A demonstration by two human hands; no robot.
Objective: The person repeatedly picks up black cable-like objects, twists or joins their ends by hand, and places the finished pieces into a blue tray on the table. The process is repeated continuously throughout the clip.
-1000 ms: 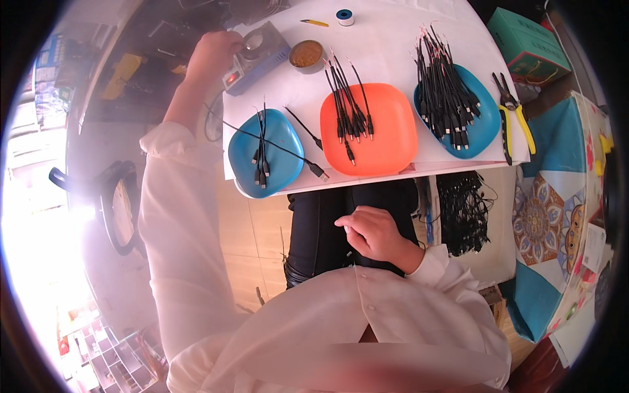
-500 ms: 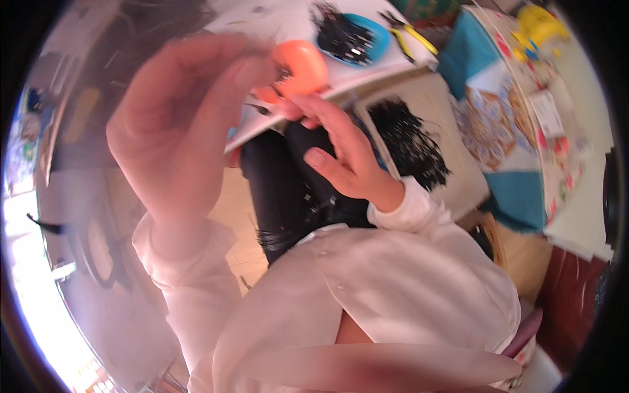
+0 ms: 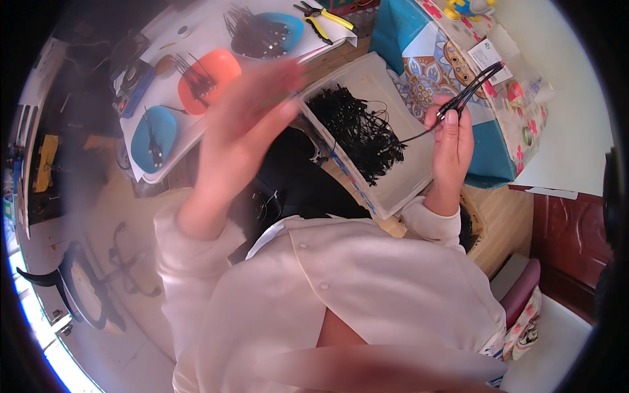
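My right hand is raised beside the far right of a white plastic box, closed around a small looped bundle of black cables. The bundle sticks up past my fingertips, and one loose end trails left toward the box. Many tangled black cables lie inside the box. Blurred by motion, my left hand hovers above my lap, near the orange tray. Its fingers look stretched out with the thumb apart, and I see nothing in them. Several thin black cables lie in the orange tray.
On the white table, a blue plate holds more cables, and a smaller blue tray holds a few. Yellow-handled pliers lie at the table's right end. A patterned cloth covers a surface beyond the box.
The view has swung right. My right hand has gone from near the orange tray to beyond the box and now grips a cable bundle. My left hand has moved away from the orange tray.
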